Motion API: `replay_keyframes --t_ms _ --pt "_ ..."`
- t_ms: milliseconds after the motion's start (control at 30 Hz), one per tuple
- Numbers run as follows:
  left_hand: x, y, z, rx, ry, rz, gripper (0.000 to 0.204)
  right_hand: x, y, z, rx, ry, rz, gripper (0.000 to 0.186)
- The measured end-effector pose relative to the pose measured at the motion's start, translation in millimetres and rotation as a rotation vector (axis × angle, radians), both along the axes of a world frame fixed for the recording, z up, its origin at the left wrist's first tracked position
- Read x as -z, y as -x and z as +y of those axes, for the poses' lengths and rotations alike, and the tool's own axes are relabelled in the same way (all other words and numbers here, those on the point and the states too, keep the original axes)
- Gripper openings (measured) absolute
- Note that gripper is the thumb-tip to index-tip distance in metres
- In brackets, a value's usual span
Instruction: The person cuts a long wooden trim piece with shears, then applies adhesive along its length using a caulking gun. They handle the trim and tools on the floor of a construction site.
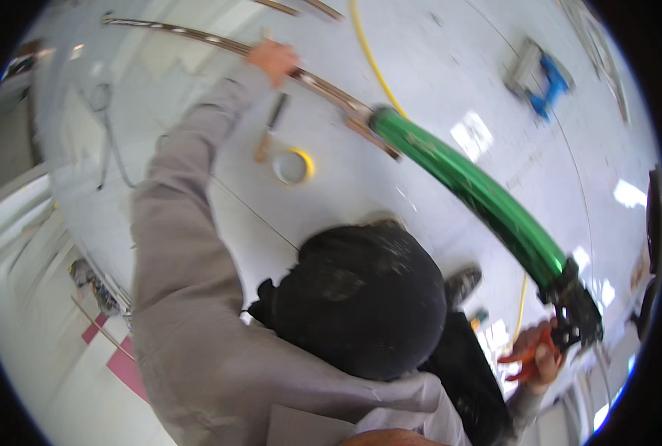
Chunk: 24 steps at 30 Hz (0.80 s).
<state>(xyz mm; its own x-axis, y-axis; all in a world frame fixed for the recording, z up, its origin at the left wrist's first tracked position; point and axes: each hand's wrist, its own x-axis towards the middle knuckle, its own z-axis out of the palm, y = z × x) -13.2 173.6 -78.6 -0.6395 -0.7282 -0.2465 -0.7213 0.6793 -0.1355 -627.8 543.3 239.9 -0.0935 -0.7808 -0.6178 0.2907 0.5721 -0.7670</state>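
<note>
A caulking gun [468, 189] with a long, shiny green barrel slants across the right half. Its black rear end has an orange trigger handle [531, 358], and the fingers of my right hand [545, 364] are wrapped around it at the lower right. The barrel's front end meets a long brown strip [327, 91] at the upper middle. My left arm stretches forward, and my left hand [273, 61] is closed on this strip. Pale patches show along the strip's far left part. A shorter brown piece [375, 140] lies beside the barrel's tip.
On the grey floor lie a yellow tape roll [294, 166], a putty knife [271, 128] and a blue-handled tool [548, 85]. A yellow hose [368, 56] runs behind the barrel. More brown strips [301, 7] lie at the top. My bent knee [368, 297] fills the lower middle.
</note>
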Motion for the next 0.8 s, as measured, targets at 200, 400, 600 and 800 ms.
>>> replay_keyframes --t_ms 200,400,600,800 --pt "-15 19 1 0.001 0.073 0.082 0.014 11 2 0 0.005 0.047 0.016 0.057" --pt "-27 11 3 -0.009 0.089 0.07 0.015 11 -3 -9 -0.007 0.055 0.022 0.057" --pt "-41 -34 1 -0.125 0.082 0.015 0.015 12 -19 -15 0.003 0.04 -0.005 0.058" --pt "-25 -79 3 -0.24 0.099 -0.068 0.023 13 -49 -37 0.017 0.025 -0.055 0.058"
